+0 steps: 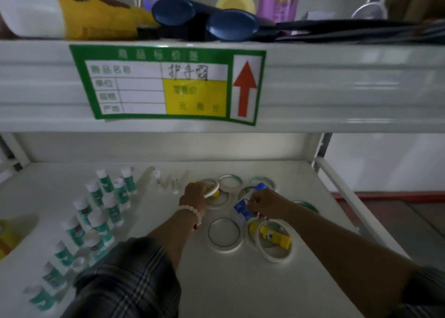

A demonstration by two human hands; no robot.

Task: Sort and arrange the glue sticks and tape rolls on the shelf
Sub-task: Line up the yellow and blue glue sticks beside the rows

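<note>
On the white lower shelf (pixel 240 281), several white-and-green glue sticks (pixel 101 224) stand upright in rows at the left. Several flat white tape rolls (pixel 225 234) lie scattered at the middle and right. My left hand (pixel 193 195) grips a tape roll (pixel 212 189) lifted at a tilt over a yellow item. My right hand (pixel 261 201) holds a blue glue stick (pixel 243 208) with a blue cap above the tape rolls. A yellow glue stick (pixel 277 238) lies across two tape rolls near the front right.
A few clear-capped glue sticks (pixel 166 181) lie at the shelf's back. The upper shelf edge (pixel 337 86) carries a green price label (pixel 166 84) and overhangs the work area. Bottles and dark blue items sit on top. A yellow object (pixel 9 238) is at far left.
</note>
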